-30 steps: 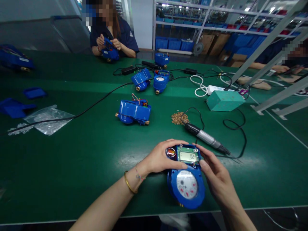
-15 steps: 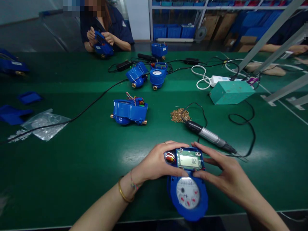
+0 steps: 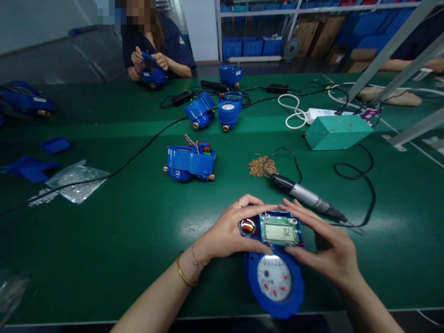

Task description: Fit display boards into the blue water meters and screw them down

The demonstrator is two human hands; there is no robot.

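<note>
A blue water meter (image 3: pixel 297 296) lies near the table's front edge, its round dial toward me. Above the dial, a circuit board with a lit display (image 3: pixel 279 232) reads 0.2. My left hand (image 3: pixel 231 231) grips the meter's left side, thumb just above the dial and fingers along the far edge. On the right side my right hand (image 3: pixel 328 243) holds it likewise, thumb by the lower corner of the board. Beside my left fingers a battery (image 3: pixel 247 226) with wires sits in an opening. The meter's underside is hidden.
An electric screwdriver (image 3: pixel 308 196) lies beyond my right hand, beside a pile of brass screws (image 3: pixel 262 166). Another meter (image 3: pixel 190 162) stands ahead. A plastic bag (image 3: pixel 81 182), a green box (image 3: pixel 338 133) and cables lie around. Across the table a co-worker (image 3: pixel 173 51) holds a meter.
The view has shifted slightly, so most things appear a little farther right. Both my hands stay on the meter, and the display still reads 0.2.
</note>
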